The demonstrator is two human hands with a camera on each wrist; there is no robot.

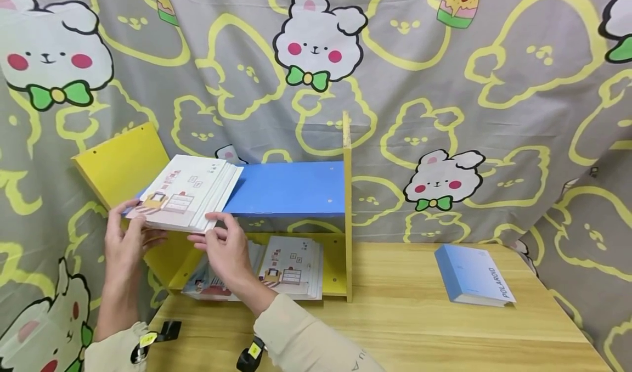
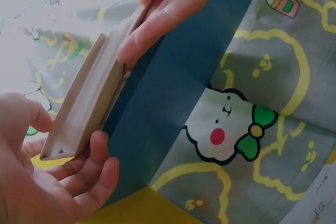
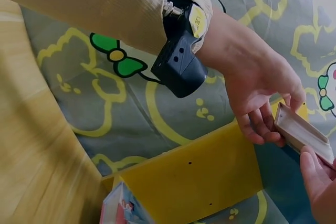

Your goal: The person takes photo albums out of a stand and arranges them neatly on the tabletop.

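Note:
Both hands hold a thick white book [image 1: 185, 191] with a room drawn on its cover, tilted over the left part of the blue upper shelf [image 1: 296, 188]. My left hand [image 1: 125, 232] grips its near left corner, thumb on top and fingers below. The right hand [image 1: 227, 246] pinches the near right corner. In the left wrist view the page edges of the book [image 2: 86, 103] face the camera between the left hand [image 2: 58, 166] and the right hand [image 2: 173, 9]. The right wrist view shows the left hand [image 3: 260, 87] and right hand [image 3: 317, 184] at its two ends.
On the yellow lower shelf, a book with a similar cover [image 1: 288, 265] lies beside another illustrated book [image 1: 212, 284]. A yellow side panel [image 1: 348, 207] bounds the rack on the right. A blue Polaroid book [image 1: 474, 276] lies on the wooden table [image 1: 405, 328]. Patterned curtains hang behind.

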